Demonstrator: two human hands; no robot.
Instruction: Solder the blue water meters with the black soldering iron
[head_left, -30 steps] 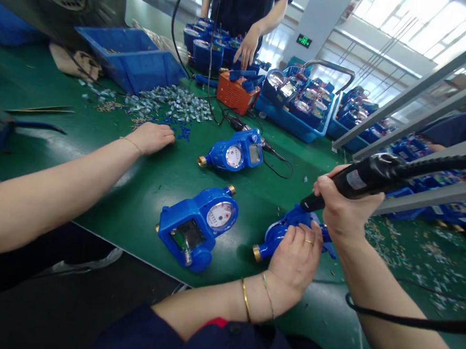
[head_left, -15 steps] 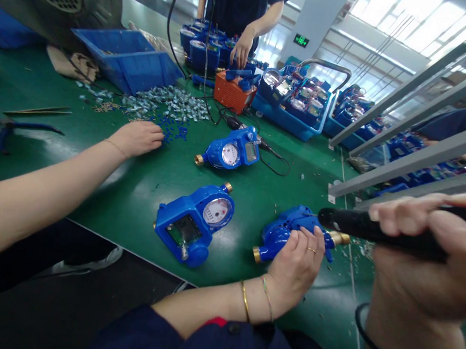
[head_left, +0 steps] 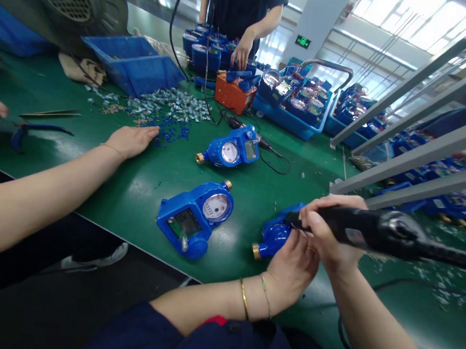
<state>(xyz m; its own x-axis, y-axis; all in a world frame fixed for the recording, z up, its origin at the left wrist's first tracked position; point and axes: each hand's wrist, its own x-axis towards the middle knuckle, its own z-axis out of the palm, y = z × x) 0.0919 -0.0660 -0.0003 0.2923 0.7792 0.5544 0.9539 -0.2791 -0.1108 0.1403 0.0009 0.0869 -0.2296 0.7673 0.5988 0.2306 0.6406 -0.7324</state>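
Blue water meter [head_left: 277,233] with brass-coloured end fitting under left hand [head_left: 292,265]. Black electric screwdriver [head_left: 371,233] in right hand [head_left: 329,234]. Gold bangle [head_left: 245,299] on left wrist. Green worktop [head_left: 145,185]. Two further blue meters [head_left: 194,224] with white dials. Orange box [head_left: 232,93] and blue bin [head_left: 134,63] toward far edge. Silvery parts heap [head_left: 170,105] beside small blue pieces [head_left: 171,131].
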